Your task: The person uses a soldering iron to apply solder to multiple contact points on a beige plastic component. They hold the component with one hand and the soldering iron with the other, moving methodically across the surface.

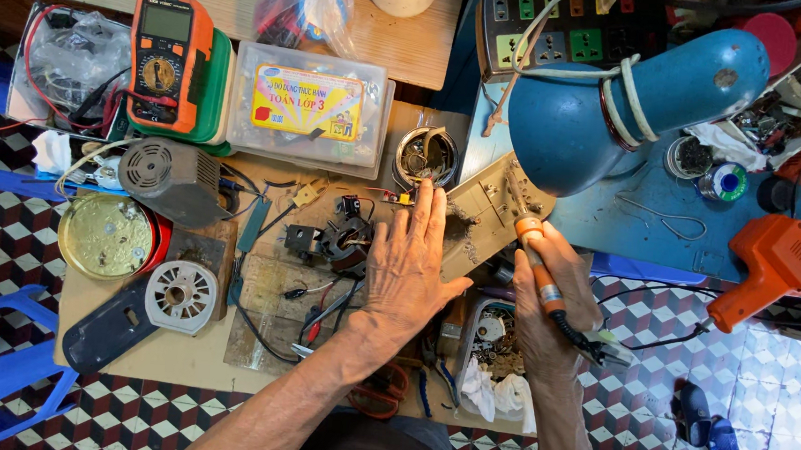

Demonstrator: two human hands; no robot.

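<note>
My right hand (545,306) grips an orange-handled soldering iron (532,248), its tip pointing up at a beige plastic block (491,213) that lies tilted on the bench. My left hand (409,263) lies flat, fingers together and stretched, its fingertips by a small red and yellow part (403,197) on thin wires. Just left of that hand sits a small motor with copper windings (345,240). A round open metal tin (426,155) stands beyond the fingertips.
A blue desk lamp (634,105) hangs over the bench's right side. An orange multimeter (168,58), a clear plastic box (310,106), a grey fan housing (169,179), a brass disc (106,235), an orange heat gun (773,265) and a power strip (555,24) surround the work spot.
</note>
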